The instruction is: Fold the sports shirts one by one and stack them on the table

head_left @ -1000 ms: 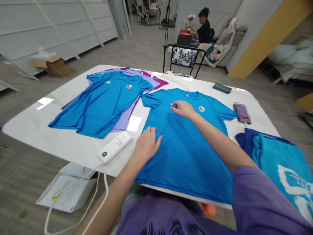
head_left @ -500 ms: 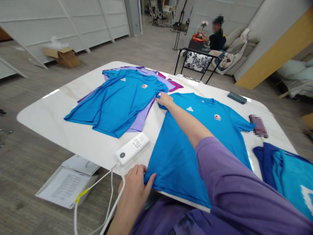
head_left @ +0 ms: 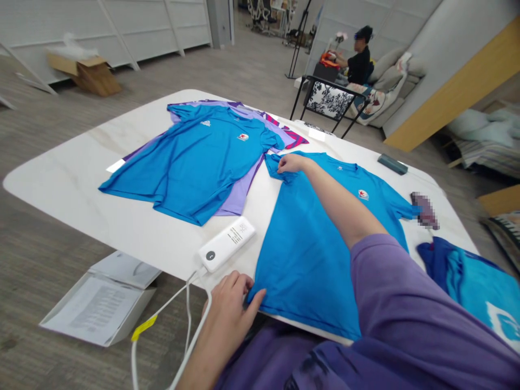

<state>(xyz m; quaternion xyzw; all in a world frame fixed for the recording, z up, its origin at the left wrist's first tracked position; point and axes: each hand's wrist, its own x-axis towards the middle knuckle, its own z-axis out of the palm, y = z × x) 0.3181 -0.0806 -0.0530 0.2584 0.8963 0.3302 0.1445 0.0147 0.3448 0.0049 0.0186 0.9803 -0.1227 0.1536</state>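
Note:
A blue T-shirt lies spread face up in front of me, with a star badge on its chest. My right hand pinches its fabric near the left-side sleeve, where the cloth bunches under the fingers. At the lower left corner of the hem, my left hand has thumb and fingers closed around the edge of the same shirt. Left of it lies a second blue T-shirt, loosely spread over purple shirts and a pink-striped one. My right forearm hides part of the nearer shirt.
A white power bank with a white cable sits beside my left hand on the white table. Folded blue clothes, a phone and a dark case are at right. A chair and a seated person are beyond.
My right hand has moved slightly from the sleeve's outer end toward the shoulder, and the sleeve cloth is now gathered. My left hand stays at the hem corner. The view has shifted a little.

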